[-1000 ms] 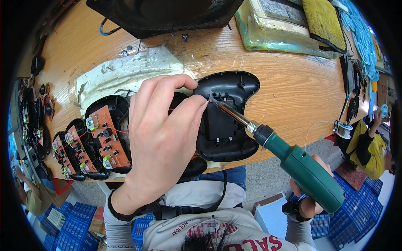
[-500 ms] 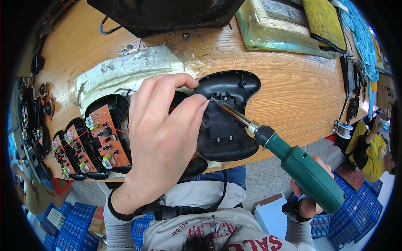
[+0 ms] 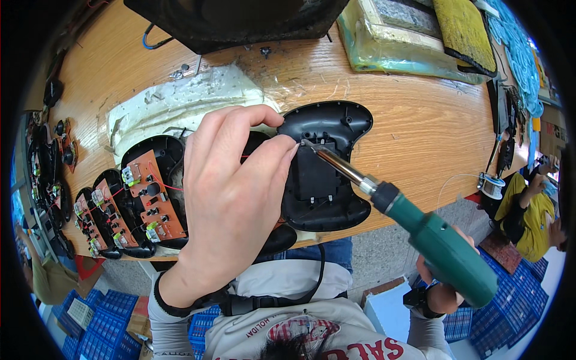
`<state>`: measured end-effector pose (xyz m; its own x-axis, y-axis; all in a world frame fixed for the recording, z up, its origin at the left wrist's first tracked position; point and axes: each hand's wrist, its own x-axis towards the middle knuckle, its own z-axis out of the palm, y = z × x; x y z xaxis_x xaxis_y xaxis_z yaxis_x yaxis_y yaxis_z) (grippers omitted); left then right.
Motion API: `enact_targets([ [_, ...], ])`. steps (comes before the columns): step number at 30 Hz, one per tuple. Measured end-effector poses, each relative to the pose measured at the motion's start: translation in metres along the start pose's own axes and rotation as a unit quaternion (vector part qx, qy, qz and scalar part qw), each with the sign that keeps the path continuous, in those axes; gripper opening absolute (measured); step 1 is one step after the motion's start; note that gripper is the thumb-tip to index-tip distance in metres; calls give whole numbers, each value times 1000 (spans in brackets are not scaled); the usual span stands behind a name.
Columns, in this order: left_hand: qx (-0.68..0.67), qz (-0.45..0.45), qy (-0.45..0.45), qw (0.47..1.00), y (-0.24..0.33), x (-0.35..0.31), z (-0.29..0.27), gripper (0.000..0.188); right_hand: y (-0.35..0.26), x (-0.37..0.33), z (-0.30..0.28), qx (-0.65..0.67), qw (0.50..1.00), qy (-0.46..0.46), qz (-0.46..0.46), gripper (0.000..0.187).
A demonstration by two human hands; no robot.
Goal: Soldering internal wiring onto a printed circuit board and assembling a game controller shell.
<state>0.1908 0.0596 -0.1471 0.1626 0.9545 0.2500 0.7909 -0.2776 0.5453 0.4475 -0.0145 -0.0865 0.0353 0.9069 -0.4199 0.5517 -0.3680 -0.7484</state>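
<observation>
In my right hand (image 3: 443, 294) is a green-handled soldering iron (image 3: 453, 255), slanting up to the left. Its metal tip meets the upper part of a black game controller shell (image 3: 354, 207), beside small metal contacts around a dark rectangular compartment (image 3: 315, 174). My left hand (image 3: 231, 198) bends over the shell's left edge, thumb tip close to the iron's tip, index fingertip at the rim. Those fingers are closed in a pinch; what they hold is hidden. A bit of red wire (image 3: 245, 157) shows between them. Beneath the hand, another black shell (image 3: 279, 240) is partly covered.
On the left stand several black shells with orange circuit boards (image 3: 157, 195) and red wires. Behind lies a stained white cloth (image 3: 180, 99). A dark tray (image 3: 240, 27), a plastic-wrapped box (image 3: 396, 42), a yellow cloth (image 3: 462, 33) and a solder spool (image 3: 493, 187) surround the work. Blue crates (image 3: 510, 294) sit below.
The iron's handle and my right hand have shifted slightly to the right and down, while the tip stays at about the same spot. My left hand has hardly moved.
</observation>
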Motion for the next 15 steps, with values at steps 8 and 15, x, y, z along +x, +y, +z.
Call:
enact_targets([
  [8,4,21,18,1000,-3,-1,2,13,32,25,-5,330,932,-108,-106,85],
  [15,-2,11,14,1000,-3,-1,1,13,60,52,15,610,758,-221,-67,71],
])
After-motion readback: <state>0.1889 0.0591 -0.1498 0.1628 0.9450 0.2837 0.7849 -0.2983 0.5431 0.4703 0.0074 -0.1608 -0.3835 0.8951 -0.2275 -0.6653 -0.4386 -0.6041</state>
